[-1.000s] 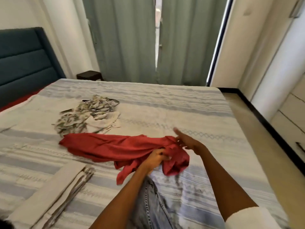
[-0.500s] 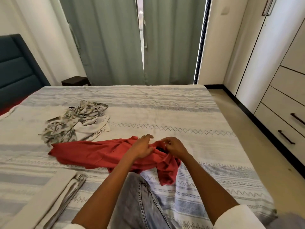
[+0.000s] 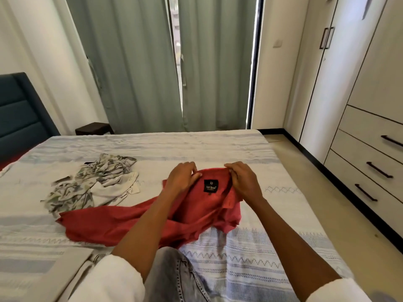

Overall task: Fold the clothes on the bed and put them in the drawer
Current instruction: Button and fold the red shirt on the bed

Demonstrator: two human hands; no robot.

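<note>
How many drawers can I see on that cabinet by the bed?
3, stacked on the cabinet right of the bed: top drawer, middle drawer, bottom drawer, each with a dark handle. The picture edge cuts them off; more may be hidden.

matt red cloth shirt (image 3: 152, 219); seemingly woven bedspread (image 3: 250, 253)

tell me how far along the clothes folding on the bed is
Early to midway. Done: one folded beige piece lies at the bed's near left. In hand: both the left hand and right hand pinch the red shirt at its collar, still unfolded. Left: the crumpled patterned garment, and the drawers are all closed.
</note>
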